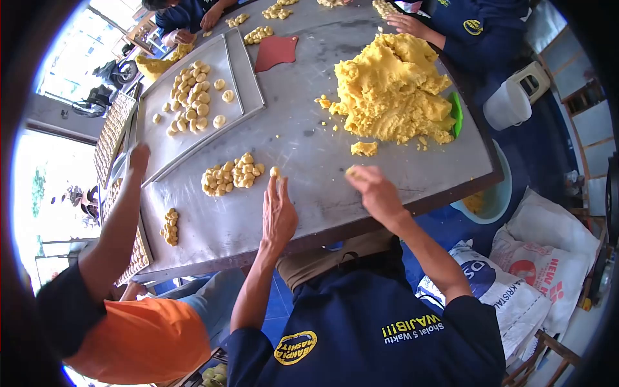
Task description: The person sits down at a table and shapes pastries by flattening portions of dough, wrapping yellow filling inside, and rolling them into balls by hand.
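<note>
My left hand [279, 213] reaches over the metal table with its fingers stretched out. A small yellow dough ball [275, 171] is at its fingertips. A cluster of similar balls [233, 175] lies just left of that hand. My right hand [378, 195] has its fingers closed around a small piece of yellow dough [351, 171], partly hidden by the fingers. Beyond it rises a large crumbly mound of yellow dough [393, 90], with a loose lump [364, 149] in front and a green scraper [456, 115] against its right side.
A metal tray [222, 126] holds pale round pieces, near a red sheet [277, 51]. At left, a person in orange [145, 335] stretches an arm across the table. Other people work at the far side. A basin [506, 187] and sacks [490, 284] stand at right.
</note>
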Motion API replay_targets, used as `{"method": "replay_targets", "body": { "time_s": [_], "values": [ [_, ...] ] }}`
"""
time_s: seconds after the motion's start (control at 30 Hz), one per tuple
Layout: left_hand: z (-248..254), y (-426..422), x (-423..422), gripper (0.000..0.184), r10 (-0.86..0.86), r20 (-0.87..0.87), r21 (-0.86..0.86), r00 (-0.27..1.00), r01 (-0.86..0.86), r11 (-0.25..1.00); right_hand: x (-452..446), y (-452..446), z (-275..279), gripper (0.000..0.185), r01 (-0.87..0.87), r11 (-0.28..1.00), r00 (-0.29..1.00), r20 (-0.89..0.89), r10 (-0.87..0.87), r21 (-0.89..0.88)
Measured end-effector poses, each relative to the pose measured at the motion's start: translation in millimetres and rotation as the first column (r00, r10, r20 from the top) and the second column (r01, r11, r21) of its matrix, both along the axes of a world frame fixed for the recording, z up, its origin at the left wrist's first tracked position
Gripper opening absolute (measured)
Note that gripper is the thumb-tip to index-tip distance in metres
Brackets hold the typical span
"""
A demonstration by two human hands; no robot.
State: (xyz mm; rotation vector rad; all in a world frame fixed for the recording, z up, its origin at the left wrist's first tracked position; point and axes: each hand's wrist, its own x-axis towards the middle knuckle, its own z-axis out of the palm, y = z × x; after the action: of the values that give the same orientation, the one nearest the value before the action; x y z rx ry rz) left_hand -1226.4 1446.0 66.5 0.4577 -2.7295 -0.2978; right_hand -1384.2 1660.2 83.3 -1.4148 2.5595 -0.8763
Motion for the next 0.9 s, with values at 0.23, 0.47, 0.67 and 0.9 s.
{"method": "replay_targets", "body": {
  "time_s": [0.23,0.47,0.67,0.9],
  "values": [
    [-3,-18,-5,0.044,0.038,-0.040,0.296,0.998,-0.024,0.955,0,-63,-26,0.035,-0.109,0.978,0.862,-0.473,0.181,0.176],
    [27,-16,-16,0.024,0.328,-0.079,0.457,0.941,-0.258,0.851,7,-14,-30,0.043,-0.137,0.989,0.985,-0.109,0.132,-0.046],
    [-7,26,-9,0.026,-0.145,-0.052,-0.066,0.988,0.142,0.988,-18,5,-29,0.048,0.135,0.986,0.991,0.015,-0.134,-0.097],
    [-10,12,-77,0.025,-0.067,-0.131,-0.120,0.989,0.051,0.991,-10,10,-35,0.037,0.186,0.974,0.970,-0.132,-0.203,-0.133]
  ]
}}
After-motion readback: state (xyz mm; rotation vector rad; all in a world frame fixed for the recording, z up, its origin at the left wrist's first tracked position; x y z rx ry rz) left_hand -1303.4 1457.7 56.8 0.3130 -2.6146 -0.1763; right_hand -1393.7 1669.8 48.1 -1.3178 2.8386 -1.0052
